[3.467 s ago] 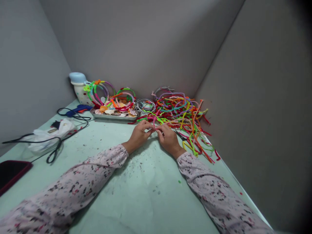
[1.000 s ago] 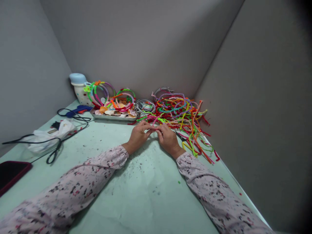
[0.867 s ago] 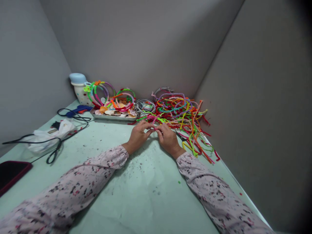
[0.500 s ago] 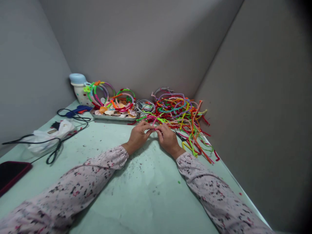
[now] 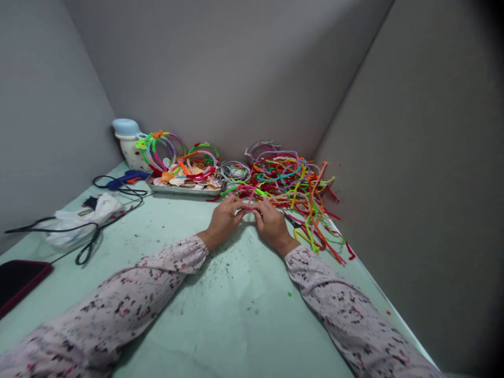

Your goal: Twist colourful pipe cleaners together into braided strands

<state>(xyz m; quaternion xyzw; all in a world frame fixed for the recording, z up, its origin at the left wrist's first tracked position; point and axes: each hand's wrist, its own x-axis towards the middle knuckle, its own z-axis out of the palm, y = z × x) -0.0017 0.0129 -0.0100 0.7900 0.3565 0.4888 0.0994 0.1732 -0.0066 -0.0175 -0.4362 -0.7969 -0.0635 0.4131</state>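
Note:
Between my two hands is a pink pipe cleaner (image 5: 251, 197), its free end sticking up past the fingertips. My left hand (image 5: 225, 218) pinches it from the left with thumb and index finger. From the right, my right hand (image 5: 272, 224) pinches it close by, the fingertips of both hands almost meeting. The part inside the fingers is hidden. Just beyond lies a tangled heap of colourful pipe cleaners (image 5: 281, 176). A pair of scissors (image 5: 293, 220) lies to the right of my right hand, partly under the strands.
A metal tray (image 5: 185, 191) of shells and wrapped rings stands at the back, beside a blue-lidded cup (image 5: 128, 144). On the left are a blue glue gun (image 5: 128, 179), a black cable (image 5: 94, 239), a white plastic bag (image 5: 74, 226) and a phone (image 5: 21, 283). Walls bound the table.
Both hands keep almost the same place and pinch. The free end of the pink pipe cleaner has shifted slightly and stands a little straighter.

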